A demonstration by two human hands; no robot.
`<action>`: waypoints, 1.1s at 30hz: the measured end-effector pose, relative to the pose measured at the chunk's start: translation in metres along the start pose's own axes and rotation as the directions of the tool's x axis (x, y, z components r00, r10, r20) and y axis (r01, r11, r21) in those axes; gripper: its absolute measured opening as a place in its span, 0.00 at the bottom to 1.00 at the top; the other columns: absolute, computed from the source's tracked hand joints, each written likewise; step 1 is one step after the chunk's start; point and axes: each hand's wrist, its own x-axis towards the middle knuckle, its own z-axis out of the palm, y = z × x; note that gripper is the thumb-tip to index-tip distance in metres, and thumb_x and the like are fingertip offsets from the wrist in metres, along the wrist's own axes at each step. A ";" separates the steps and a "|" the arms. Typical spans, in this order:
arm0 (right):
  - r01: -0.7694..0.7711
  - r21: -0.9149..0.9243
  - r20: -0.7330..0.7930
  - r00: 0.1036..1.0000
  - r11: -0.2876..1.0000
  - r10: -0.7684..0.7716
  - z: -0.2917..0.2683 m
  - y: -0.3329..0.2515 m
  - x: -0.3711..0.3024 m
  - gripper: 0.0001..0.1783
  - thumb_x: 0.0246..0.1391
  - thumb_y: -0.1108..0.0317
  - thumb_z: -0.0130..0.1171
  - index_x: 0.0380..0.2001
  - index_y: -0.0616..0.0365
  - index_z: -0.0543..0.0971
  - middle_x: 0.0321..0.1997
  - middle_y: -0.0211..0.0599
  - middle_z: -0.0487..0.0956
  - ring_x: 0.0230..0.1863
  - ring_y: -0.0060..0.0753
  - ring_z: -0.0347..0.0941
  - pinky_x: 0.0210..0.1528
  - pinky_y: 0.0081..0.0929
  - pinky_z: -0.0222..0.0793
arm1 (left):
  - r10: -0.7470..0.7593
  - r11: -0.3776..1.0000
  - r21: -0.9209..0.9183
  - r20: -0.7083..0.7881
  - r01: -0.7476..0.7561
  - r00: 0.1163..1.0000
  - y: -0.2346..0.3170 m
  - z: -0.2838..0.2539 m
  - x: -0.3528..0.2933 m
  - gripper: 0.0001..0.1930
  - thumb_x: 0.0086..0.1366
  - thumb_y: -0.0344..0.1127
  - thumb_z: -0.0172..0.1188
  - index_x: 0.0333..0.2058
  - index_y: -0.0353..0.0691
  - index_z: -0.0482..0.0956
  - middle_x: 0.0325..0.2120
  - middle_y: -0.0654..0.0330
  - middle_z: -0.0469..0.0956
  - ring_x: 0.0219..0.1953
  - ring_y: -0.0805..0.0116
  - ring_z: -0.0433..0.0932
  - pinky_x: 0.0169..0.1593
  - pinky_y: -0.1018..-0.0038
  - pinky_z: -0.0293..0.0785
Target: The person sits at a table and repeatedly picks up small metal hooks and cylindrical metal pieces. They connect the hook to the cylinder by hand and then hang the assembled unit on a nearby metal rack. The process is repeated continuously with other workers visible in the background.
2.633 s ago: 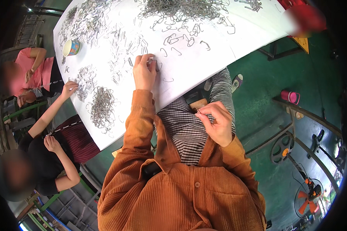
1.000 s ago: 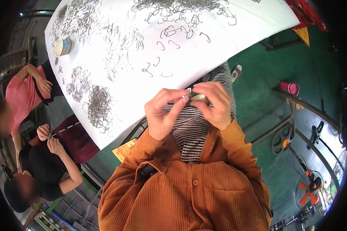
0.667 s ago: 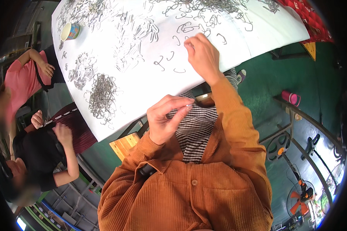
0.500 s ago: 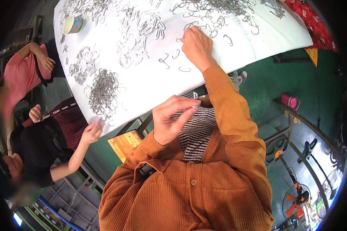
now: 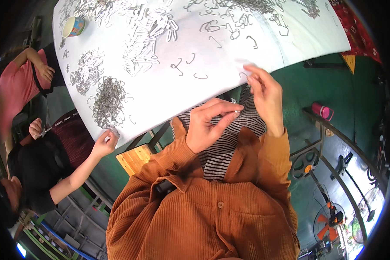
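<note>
Over my lap, just off the table edge, my left hand pinches a small shiny silver-white piece between thumb and fingertips; its exact kind is too small to tell. To its right, my right hand is raised by the table's front edge, thumb and fingers closed on a thin bent wire hook. Several loose wire hooks lie on the white tabletop ahead of my hands. Farther off is a spread of more dark wire hooks. Slim white-silver strips lie heaped left of centre.
A paper cup stands at the far left of the table. A tangled wire pile lies near the left corner, where a co-worker's hand reaches the edge. Another person in pink sits beyond. A wooden stool stands below the table.
My right hand has come back from the far hooks toward my lap, now with a wire hook. My left hand has shifted slightly right, still pinching its small piece.
</note>
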 end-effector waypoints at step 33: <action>0.179 0.587 -0.153 0.982 0.789 -0.109 0.008 0.005 -0.066 0.05 0.55 0.84 0.56 0.35 0.65 0.77 0.40 0.37 0.74 0.45 0.27 0.73 0.54 0.27 0.69 | 0.212 0.937 0.288 -0.026 -0.196 0.977 -0.016 -0.016 0.011 0.13 0.55 0.20 0.63 0.41 0.37 0.82 0.37 0.56 0.82 0.38 0.65 0.81 0.43 0.75 0.77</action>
